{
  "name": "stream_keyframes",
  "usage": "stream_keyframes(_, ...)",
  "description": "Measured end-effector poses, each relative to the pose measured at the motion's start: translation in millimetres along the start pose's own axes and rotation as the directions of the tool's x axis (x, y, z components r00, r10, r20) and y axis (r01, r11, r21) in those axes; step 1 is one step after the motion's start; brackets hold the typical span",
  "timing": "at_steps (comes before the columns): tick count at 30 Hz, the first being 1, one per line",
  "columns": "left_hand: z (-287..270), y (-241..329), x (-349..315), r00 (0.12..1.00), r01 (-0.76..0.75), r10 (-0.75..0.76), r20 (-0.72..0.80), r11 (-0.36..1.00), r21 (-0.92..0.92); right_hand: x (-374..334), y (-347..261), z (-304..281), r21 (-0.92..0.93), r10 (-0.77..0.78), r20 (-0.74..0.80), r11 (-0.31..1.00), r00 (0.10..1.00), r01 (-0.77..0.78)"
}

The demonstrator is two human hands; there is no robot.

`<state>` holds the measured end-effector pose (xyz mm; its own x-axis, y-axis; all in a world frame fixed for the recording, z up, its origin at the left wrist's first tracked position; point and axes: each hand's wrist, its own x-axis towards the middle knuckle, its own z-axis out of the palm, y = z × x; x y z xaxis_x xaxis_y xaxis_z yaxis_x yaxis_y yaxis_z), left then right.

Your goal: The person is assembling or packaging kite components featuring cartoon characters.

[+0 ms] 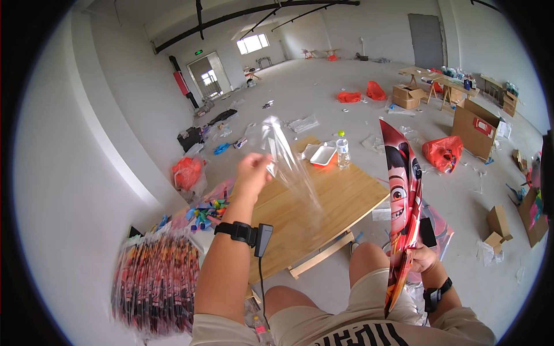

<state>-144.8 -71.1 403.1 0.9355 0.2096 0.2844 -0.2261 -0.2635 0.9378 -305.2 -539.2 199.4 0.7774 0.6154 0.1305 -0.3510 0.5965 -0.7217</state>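
My left hand [253, 174] is raised over the wooden table [340, 199], its fingers pinched on a long clear plastic sleeve [285, 158]. The sleeve hangs down toward the tabletop and is smeared by motion. At the right, my right hand [424, 258] grips the lower part of a long folded printed sheet [399, 199], red and black with a cartoon face. The sheet stands nearly upright beside the table's right edge, above my knee, and hides part of that hand's fingers.
A water bottle [343, 151] and a white tray [322, 154] stand at the table's far end. Many bagged printed pieces [156, 282] are stacked at the lower left, near colourful strips [208, 213]. Red bags [443, 154] and cardboard boxes [476, 128] lie on the floor at the right.
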Motion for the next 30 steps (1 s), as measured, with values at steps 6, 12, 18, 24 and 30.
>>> stream_keyframes(6, -39.5, -39.5, -1.2, 0.893, -0.11, -0.221, -0.391, 0.736, -0.668, -0.8, 6.8, -8.1, 0.091, 0.017, -0.032, 0.996, 0.999, -0.014)
stream_keyframes(12, -69.6, -215.9, -90.3, 0.813, -0.053, -0.09, -0.576, 0.972, -0.228, 0.0, 14.0, -14.6, 0.141, 0.037, -0.039, 0.989, 0.999, -0.031)
stream_keyframes(18, 16.9, -359.7, -240.2, 0.901, 0.097, 0.066, -0.428, 0.932, 0.348, 4.1, 22.0, -19.1, 0.21, 0.084, -0.02, 0.975, 0.996, -0.078)
stream_keyframes(24, 121.0, -306.9, -274.6, 0.668, -0.006, -0.707, -0.233, 0.308, -0.951, 3.3, 27.2, -16.8, 0.289, 0.234, -0.127, 0.938, 0.964, -0.189)
stream_keyframes(30, 145.8, -296.1, -275.2, 0.629, 0.015, -0.754, -0.188, 0.254, -0.967, 17.8, 38.2, 15.1, 0.155, 0.358, -0.128, 0.928, 0.925, -0.338)
